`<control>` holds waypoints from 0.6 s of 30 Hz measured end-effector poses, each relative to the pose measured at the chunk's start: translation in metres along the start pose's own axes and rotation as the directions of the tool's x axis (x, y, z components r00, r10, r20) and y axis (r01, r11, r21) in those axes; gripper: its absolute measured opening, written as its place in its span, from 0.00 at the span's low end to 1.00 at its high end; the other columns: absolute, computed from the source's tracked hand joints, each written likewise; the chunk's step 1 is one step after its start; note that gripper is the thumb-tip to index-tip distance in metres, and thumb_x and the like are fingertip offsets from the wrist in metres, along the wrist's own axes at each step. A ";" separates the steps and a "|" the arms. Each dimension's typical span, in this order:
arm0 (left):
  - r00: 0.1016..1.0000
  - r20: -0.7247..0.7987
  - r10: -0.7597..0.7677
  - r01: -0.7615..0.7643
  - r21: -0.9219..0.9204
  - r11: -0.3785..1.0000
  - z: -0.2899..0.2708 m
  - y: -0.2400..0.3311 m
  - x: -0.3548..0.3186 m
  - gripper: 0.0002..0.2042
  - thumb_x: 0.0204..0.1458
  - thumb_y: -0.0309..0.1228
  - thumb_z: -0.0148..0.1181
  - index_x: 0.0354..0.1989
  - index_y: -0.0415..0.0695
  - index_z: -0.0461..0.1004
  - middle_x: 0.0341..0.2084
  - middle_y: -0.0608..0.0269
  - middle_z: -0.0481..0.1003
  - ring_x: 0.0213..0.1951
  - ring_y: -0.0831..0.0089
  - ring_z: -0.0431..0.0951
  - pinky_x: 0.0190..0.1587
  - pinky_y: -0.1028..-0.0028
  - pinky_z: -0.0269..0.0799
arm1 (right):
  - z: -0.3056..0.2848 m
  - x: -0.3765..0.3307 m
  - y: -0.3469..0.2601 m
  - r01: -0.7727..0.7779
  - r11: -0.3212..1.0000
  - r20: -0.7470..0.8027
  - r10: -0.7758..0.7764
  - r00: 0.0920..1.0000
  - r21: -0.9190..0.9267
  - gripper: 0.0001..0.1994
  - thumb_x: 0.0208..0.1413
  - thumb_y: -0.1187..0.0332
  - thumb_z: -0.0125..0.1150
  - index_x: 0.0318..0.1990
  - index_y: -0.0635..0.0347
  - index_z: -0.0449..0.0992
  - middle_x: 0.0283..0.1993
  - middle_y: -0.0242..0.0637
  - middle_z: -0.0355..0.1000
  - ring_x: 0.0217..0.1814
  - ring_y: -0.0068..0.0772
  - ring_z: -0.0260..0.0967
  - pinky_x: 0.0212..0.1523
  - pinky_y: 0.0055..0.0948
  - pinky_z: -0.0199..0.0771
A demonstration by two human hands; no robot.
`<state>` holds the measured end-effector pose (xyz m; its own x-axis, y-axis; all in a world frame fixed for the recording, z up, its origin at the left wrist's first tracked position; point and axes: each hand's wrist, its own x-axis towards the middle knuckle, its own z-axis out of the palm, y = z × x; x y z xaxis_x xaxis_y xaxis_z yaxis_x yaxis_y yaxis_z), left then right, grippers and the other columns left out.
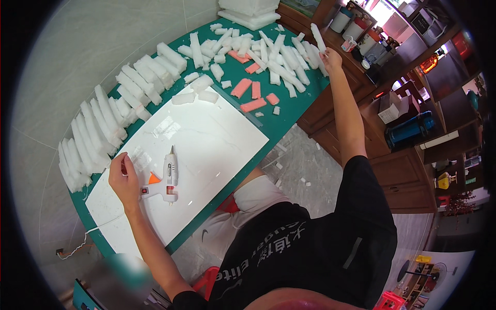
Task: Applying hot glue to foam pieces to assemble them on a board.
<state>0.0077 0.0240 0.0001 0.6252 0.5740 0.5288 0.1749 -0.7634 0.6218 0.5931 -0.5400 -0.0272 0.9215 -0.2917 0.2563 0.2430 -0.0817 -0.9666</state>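
At the far right corner of the green table (281, 121), my right hand (333, 59) grips a white foam strip (317, 37), raised at a slant. More white foam strips (289, 62) lie heaped beside that hand, with several pink foam pieces (241, 88) in front of them. My left hand (123, 178) is over the left side of the white board (217, 150), its fingers curled in; anything inside them is hidden. Just right of it, a white glue gun (169, 175) with an orange trigger lies on the board.
White foam blocks (98, 129) stand in a row along the wall side. Larger foam slabs (248, 18) are stacked at the back. Brown wooden cabinets (398, 178) flank the table on the right. A white cord (85, 235) hangs off the left edge. Foam scraps (305, 182) litter the floor.
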 end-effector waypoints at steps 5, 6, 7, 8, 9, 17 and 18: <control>1.000 0.015 -0.012 0.012 -0.003 1.000 0.002 0.004 0.003 0.07 0.61 0.26 0.57 0.42 0.37 0.79 0.31 0.60 0.79 0.30 0.74 0.75 0.35 0.76 0.71 | 0.020 -0.058 -0.056 -0.340 0.876 0.166 0.299 0.940 0.342 0.20 0.56 0.78 0.57 0.58 0.62 0.69 0.52 0.42 0.65 0.57 0.42 0.66 0.53 0.46 0.81; 1.000 0.011 -0.013 0.013 -0.004 1.000 0.002 0.004 0.003 0.07 0.61 0.26 0.57 0.42 0.37 0.79 0.31 0.60 0.79 0.30 0.74 0.75 0.35 0.76 0.71 | 0.025 -0.067 -0.063 -0.342 0.887 0.207 0.288 0.935 0.310 0.21 0.57 0.78 0.56 0.60 0.62 0.67 0.52 0.43 0.64 0.57 0.42 0.65 0.53 0.45 0.81; 1.000 0.014 -0.020 0.020 -0.003 1.000 0.000 0.003 0.002 0.07 0.61 0.26 0.57 0.42 0.37 0.79 0.31 0.60 0.79 0.30 0.74 0.75 0.35 0.76 0.71 | 0.035 -0.079 -0.071 -0.346 0.895 0.253 0.279 0.926 0.280 0.22 0.58 0.79 0.54 0.61 0.61 0.65 0.51 0.43 0.63 0.57 0.42 0.65 0.53 0.44 0.81; 1.000 0.021 -0.020 0.021 -0.009 1.000 0.002 0.003 0.002 0.07 0.61 0.26 0.57 0.42 0.37 0.79 0.31 0.60 0.79 0.30 0.74 0.75 0.35 0.76 0.72 | 0.039 -0.086 -0.076 -0.341 0.897 0.250 0.275 0.928 0.282 0.22 0.58 0.79 0.54 0.61 0.61 0.65 0.51 0.43 0.63 0.57 0.42 0.65 0.53 0.44 0.81; 1.000 0.018 -0.018 0.019 -0.010 1.000 0.001 0.003 0.002 0.07 0.61 0.26 0.57 0.42 0.37 0.79 0.31 0.60 0.79 0.30 0.74 0.75 0.35 0.76 0.72 | 0.047 -0.093 -0.080 -0.393 0.880 0.317 0.305 0.898 0.266 0.25 0.58 0.80 0.54 0.63 0.62 0.61 0.53 0.46 0.61 0.56 0.42 0.65 0.56 0.43 0.80; 1.000 0.029 -0.011 0.011 -0.012 1.000 0.002 0.007 0.002 0.07 0.61 0.26 0.57 0.41 0.37 0.79 0.32 0.59 0.79 0.30 0.73 0.75 0.35 0.75 0.72 | 0.109 -0.124 -0.073 -0.466 0.858 0.350 0.378 0.857 0.216 0.28 0.55 0.84 0.55 0.63 0.61 0.59 0.54 0.46 0.60 0.54 0.42 0.66 0.55 0.43 0.82; 1.000 0.023 -0.009 0.010 -0.009 1.000 0.003 0.008 0.002 0.07 0.61 0.26 0.57 0.41 0.37 0.79 0.32 0.59 0.79 0.30 0.73 0.75 0.35 0.75 0.72 | 0.116 -0.129 -0.074 -0.450 0.873 0.352 0.368 0.861 0.187 0.28 0.54 0.83 0.56 0.63 0.61 0.59 0.54 0.46 0.60 0.53 0.41 0.67 0.54 0.43 0.82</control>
<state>0.0125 0.0189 0.0046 0.6409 0.5742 0.5095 0.1737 -0.7550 0.6323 0.4911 -0.3855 0.0111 0.9892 0.0546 -0.1363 -0.1455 0.2380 -0.9603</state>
